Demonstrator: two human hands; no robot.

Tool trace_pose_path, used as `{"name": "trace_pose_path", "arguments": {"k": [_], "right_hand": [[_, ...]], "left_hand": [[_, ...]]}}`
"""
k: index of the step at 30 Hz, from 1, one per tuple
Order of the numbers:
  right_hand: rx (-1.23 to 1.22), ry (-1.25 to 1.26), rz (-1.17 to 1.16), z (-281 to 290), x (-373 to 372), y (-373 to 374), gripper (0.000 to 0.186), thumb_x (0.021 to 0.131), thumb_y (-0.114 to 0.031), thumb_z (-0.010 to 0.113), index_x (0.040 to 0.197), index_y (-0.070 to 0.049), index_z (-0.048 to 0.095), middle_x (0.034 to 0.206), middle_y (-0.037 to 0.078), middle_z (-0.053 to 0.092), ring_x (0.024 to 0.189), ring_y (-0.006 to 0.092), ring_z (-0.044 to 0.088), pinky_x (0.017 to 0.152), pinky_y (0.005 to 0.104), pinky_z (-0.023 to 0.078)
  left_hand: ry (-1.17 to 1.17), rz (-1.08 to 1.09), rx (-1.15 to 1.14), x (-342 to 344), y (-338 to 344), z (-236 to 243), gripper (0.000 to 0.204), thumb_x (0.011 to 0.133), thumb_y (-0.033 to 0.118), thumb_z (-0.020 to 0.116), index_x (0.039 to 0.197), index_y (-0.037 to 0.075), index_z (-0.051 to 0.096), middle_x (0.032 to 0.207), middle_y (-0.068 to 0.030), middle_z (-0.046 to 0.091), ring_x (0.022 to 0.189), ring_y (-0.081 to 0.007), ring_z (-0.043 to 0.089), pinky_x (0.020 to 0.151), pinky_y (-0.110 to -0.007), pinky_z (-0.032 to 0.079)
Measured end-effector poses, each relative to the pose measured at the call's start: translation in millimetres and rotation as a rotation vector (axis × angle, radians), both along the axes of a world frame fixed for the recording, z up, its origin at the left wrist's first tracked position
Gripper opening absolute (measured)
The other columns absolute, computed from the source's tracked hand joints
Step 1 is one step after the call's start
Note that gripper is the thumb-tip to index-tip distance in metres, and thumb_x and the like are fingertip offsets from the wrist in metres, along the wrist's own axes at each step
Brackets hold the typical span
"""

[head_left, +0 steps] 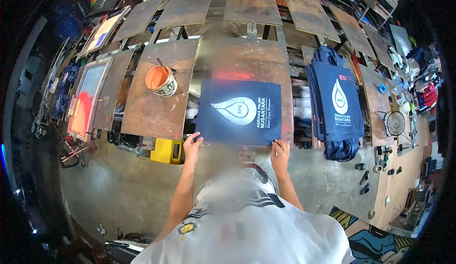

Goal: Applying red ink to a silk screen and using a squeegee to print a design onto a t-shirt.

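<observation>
Grip: L hand [192, 143] & R hand [280, 151] each pinching near corner of navy printed bag [240, 112], keeping it flat, squared on wooden platen [251, 62].

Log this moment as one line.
left hand: grips bag's near-left corner | right hand: grips near-right corner | navy bag: flat on wooden board

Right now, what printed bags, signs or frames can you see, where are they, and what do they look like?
Flat bag: centre board, navy, white drop emblem, both hands at its near edge.
Bag stack: right, navy, white emblem, red strip.
Printing frames: left, rectangular, orange-stained mesh.
</observation>
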State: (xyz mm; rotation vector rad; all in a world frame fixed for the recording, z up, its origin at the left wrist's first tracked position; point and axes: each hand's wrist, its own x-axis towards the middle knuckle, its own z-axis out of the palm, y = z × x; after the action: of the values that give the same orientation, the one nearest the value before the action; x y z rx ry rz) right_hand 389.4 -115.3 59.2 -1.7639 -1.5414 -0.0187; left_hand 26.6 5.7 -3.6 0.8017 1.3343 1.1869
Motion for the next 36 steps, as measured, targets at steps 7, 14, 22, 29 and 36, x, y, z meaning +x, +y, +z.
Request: {"name": "trace_pose_path", "arguments": {"k": [7,14,22,29,36], "right_hand": [[-0.141,-0.154,-0.092,35.5,-9.4,-1.0,0.023,0.081,-0.020,0.072,0.100,-0.007,0.073,0.114,0.010,0.066,0.114,0.0350,0.055,0.103,0.0517,0.039],[-0.100,-0.125,0.040,29.3,-12.1,67.6,0.055,0.087,-0.037,0.069,0.134,-0.010,0.060,0.145,0.016,0.052,0.137,0.0423,0.041,0.113,0.0562,0.029],[-0.378,-0.389,0.169,19.9,-39.6,84.2,0.076,0.091,-0.058,0.056,0.154,-0.018,0.039,0.162,0.016,0.028,0.151,0.0411,0.019,0.115,0.0713,0.011],[-0.457,-0.347,0.120,14.1,-26.7,83.0,0.076,0.091,-0.055,0.058,0.154,-0.017,0.039,0.163,0.015,0.027,0.152,0.0401,0.017,0.116,0.0693,0.010],[-0.401,-0.348,0.144,16.9,-27.7,96.5,0.077,0.091,-0.057,0.058,0.154,-0.018,0.038,0.163,0.015,0.028,0.151,0.0415,0.018,0.116,0.0688,0.008]], "left_hand": [[-0.028,0.025,-0.090,-1.4,-4.4,1.2,0.026,0.088,0.000,0.073,0.114,0.001,0.070,0.090,-0.0036,0.068,0.077,-0.0096,0.061,0.068,-0.023,0.050],[0.638,0.149,0.263,25.7,5.2,18.7,0.027,0.087,0.009,0.073,0.112,0.002,0.068,0.115,-0.0130,0.065,0.105,-0.0270,0.061,0.094,-0.038,0.047],[1.043,-0.216,0.392,76.4,41.3,47.1,0.071,0.095,0.037,0.064,0.150,0.003,0.035,0.145,-0.0295,0.046,0.130,-0.0467,0.047,0.107,-0.052,0.040],[0.822,-0.225,0.250,87.9,44.3,43.7,0.059,0.100,0.040,0.055,0.145,0.006,0.040,0.119,-0.0319,0.063,0.111,-0.0494,0.060,0.093,-0.052,0.048],[0.777,-0.153,0.162,69.5,73.1,-5.2,0.046,0.105,0.038,0.045,0.123,-0.002,0.059,0.113,-0.0316,0.065,0.110,-0.0488,0.060,0.091,-0.051,0.048]]}}
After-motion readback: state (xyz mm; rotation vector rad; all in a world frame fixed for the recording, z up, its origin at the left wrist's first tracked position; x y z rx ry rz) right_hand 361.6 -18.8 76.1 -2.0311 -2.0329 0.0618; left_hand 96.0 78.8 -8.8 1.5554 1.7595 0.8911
